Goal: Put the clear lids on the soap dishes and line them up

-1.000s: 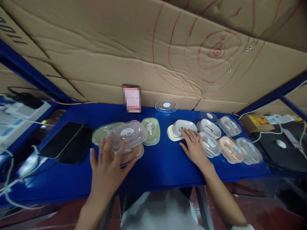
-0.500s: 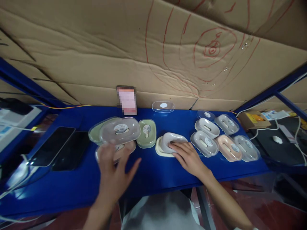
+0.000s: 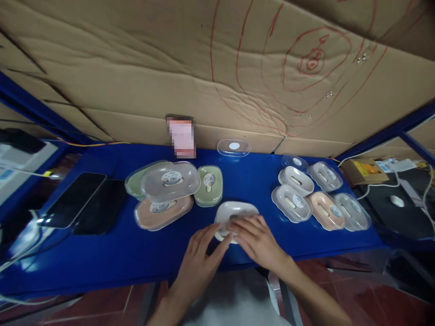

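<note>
At the front middle of the blue table, a pale grey oval soap dish lies partly hidden under my hands. My left hand grips its near left edge between thumb and curled fingers. From the right, my right hand holds the near right side, its fingers bent over the rim. The fingertips of both hands almost meet and are slightly blurred. Just behind stands a green soap dish with a clear lid and round label. Left of it, a grey lidded dish overlaps a green one and a peach one.
Several soap dishes are grouped at the right, among them a lidless white one and a peach one. A clear lid lies by the cardboard wall. A pixelated phone-like object leans there. Dark tablets lie left.
My left hand has moved right, from beside the left stack to the grey soap dish. My right hand and the dish have come nearer to the table's front edge.
</note>
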`<state>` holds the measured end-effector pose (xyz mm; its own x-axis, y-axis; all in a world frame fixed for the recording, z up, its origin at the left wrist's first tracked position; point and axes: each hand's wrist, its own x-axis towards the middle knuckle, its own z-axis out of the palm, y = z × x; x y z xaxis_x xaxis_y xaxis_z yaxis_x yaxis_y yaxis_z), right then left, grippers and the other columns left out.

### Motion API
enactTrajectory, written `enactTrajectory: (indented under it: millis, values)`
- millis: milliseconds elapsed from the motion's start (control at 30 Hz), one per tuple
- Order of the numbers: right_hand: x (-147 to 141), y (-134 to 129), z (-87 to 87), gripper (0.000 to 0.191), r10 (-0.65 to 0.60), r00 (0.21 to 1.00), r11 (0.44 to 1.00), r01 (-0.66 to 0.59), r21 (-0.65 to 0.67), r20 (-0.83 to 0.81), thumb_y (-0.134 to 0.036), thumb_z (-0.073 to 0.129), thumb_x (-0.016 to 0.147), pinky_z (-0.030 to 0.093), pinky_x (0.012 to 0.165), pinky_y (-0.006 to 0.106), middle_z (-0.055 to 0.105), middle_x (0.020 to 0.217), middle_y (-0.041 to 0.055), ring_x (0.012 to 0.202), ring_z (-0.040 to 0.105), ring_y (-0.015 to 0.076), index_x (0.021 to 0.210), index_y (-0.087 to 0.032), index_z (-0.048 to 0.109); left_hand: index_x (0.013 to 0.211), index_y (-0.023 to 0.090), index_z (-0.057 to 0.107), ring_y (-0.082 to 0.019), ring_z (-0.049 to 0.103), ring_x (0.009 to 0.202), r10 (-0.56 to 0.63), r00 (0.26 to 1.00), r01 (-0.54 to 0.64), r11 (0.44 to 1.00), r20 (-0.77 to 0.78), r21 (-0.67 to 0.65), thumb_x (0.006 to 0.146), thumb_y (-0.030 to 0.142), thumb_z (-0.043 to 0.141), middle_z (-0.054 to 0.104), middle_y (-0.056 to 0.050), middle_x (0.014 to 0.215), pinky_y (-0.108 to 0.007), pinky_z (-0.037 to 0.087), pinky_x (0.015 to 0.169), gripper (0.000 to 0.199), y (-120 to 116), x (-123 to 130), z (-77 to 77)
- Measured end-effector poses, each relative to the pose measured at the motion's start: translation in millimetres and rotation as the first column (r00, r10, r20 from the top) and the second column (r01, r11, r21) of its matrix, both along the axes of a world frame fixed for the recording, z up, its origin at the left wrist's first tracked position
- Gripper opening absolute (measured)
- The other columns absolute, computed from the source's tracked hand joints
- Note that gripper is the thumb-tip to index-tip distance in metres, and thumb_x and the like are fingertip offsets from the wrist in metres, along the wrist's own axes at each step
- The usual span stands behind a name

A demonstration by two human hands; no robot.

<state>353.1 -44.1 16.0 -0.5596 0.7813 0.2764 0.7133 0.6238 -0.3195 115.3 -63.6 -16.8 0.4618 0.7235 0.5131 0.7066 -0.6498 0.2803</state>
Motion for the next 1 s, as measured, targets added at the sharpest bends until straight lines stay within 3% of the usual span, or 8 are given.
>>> enactTrajectory:
  millis: [200, 300, 433, 533, 600, 700, 800, 1000]
  values:
    - [-14.0, -18.5, -15.3, 0.040, 0.121, 0.989, 0.992, -0.124, 0.029, 0.086, -0.013, 0.051, 0.109, 0.049, 0.124, 0.044, 0.066, 0.150, 0.0086, 0.147, 0.055, 0.0198, 0.146, -0.019, 0.063, 0.147, 0.018, 0.061, -0.027, 0.061, 0.140, -0.058, 0.998, 0.058, 0.998, -0.036, 0.004, 0.107, 0.015, 0.056, 0.069, -0.011, 0.146, -0.042, 0.051, 0.115, 0.041, 6.3, -9.7, 3.1]
    - [-0.9, -5.4, -6.2, 0.040, 0.204, 0.978, 0.975, -0.207, 0.076, 0.047, -0.019, 0.050, 0.110, 0.051, 0.123, 0.037, 0.069, 0.148, 0.0031, 0.143, 0.060, 0.0171, 0.147, -0.025, 0.064, 0.144, 0.017, 0.063, -0.026, 0.064, 0.136, -0.071, 0.997, 0.072, 0.997, -0.036, 0.007, 0.108, 0.016, 0.053, 0.072, -0.010, 0.141, -0.040, 0.055, 0.108, 0.038, 7.5, -10.9, 0.5]
    - [10.8, 60.2, 23.6, 0.041, 0.064, 0.988, 0.993, -0.049, 0.112, -0.140, -0.025, 0.049, 0.110, 0.058, 0.114, 0.036, 0.074, 0.138, -0.0046, 0.135, 0.066, 0.0153, 0.145, -0.039, 0.064, 0.131, 0.018, 0.069, -0.028, 0.067, 0.128, -0.081, 0.997, 0.081, 0.996, -0.007, -0.026, 0.107, 0.022, 0.058, 0.075, -0.010, 0.132, -0.044, 0.056, 0.104, 0.027, 7.5, -8.8, -0.1]
    - [5.0, 138.0, 35.1, 0.050, -0.171, 0.970, 0.968, 0.198, 0.151, -0.175, -0.019, 0.041, 0.111, 0.038, 0.128, 0.057, 0.059, 0.158, 0.0106, 0.153, 0.048, 0.0266, 0.160, -0.023, 0.050, 0.122, 0.019, 0.070, -0.029, 0.067, 0.126, -0.101, 0.994, 0.104, 0.992, 0.048, -0.069, 0.105, 0.026, 0.063, 0.074, -0.010, 0.127, -0.045, 0.055, 0.105, 0.019, 9.2, -5.5, 2.2]
    - [-2.9, 184.4, 33.8, 0.058, -0.330, 0.943, 0.924, 0.333, 0.188, -0.049, -0.017, 0.050, 0.107, 0.026, 0.132, 0.059, 0.048, 0.166, 0.0158, 0.159, 0.037, 0.0305, 0.164, -0.018, 0.042, 0.116, 0.020, 0.070, -0.028, 0.066, 0.125, -0.111, 0.991, 0.118, 0.989, 0.074, -0.094, 0.104, 0.027, 0.065, 0.074, -0.010, 0.125, -0.045, 0.054, 0.104, 0.014, 10.4, -3.7, 4.3]
    - [-11.8, 218.5, 26.0, 0.061, -0.453, 0.890, 0.879, 0.436, 0.192, 0.049, -0.014, 0.056, 0.102, 0.025, 0.128, 0.062, 0.052, 0.158, 0.0236, 0.149, 0.044, 0.0355, 0.162, -0.010, 0.043, 0.114, 0.021, 0.068, -0.028, 0.065, 0.126, -0.116, 0.990, 0.125, 0.985, 0.080, -0.121, 0.103, 0.026, 0.067, 0.072, -0.009, 0.126, -0.045, 0.054, 0.105, 0.012, 10.7, -3.2, 6.5]
    - [-8.8, 201.4, 18.1, 0.047, -0.469, 0.882, 0.870, 0.454, 0.193, 0.039, -0.011, 0.045, 0.105, 0.032, 0.121, 0.061, 0.058, 0.145, 0.0230, 0.138, 0.051, 0.0341, 0.151, -0.008, 0.055, 0.115, 0.021, 0.067, -0.028, 0.064, 0.129, -0.109, 0.990, 0.119, 0.985, 0.089, -0.121, 0.104, 0.024, 0.065, 0.070, -0.010, 0.130, -0.045, 0.053, 0.106, 0.012, 10.3, -5.0, 6.7]
    - [24.6, 87.9, 0.4, 0.032, -0.275, 0.952, 0.955, 0.254, 0.154, 0.133, -0.006, 0.048, 0.103, 0.049, 0.110, 0.044, 0.071, 0.127, 0.0128, 0.123, 0.064, 0.0260, 0.125, -0.017, 0.070, 0.117, 0.020, 0.067, -0.030, 0.062, 0.130, -0.123, 0.989, 0.131, 0.985, 0.079, -0.112, 0.104, 0.024, 0.065, 0.067, -0.013, 0.136, -0.048, 0.054, 0.105, 0.014, 11.8, -8.5, 4.3]
